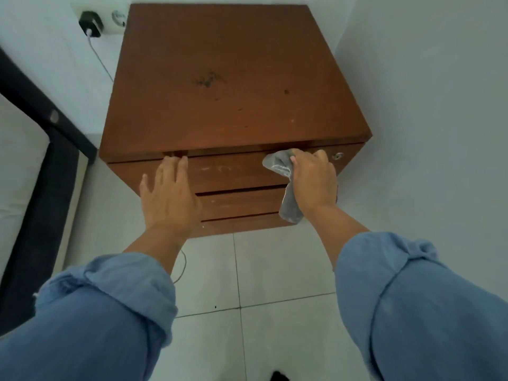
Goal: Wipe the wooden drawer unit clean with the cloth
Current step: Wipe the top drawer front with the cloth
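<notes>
A brown wooden drawer unit (228, 78) stands against the white wall, its top marked with dark smudges near the middle. Three drawer fronts face me, and the top one carries pale streaks. My right hand (313, 180) grips a grey cloth (277, 163) against the right end of the top drawer front, just under the top's edge; a tail of the cloth hangs down to the lowest drawer. My left hand (167, 191) lies flat with straight fingers on the left part of the drawer front, fingertips at the gap under the top.
A round lock (337, 155) sits at the top drawer's right end. A black charger (90, 23) is plugged into a wall socket at upper left, its white cable (100, 60) running down behind the unit. A dark bed frame (41, 127) stands left. White floor tiles (275, 270) lie below.
</notes>
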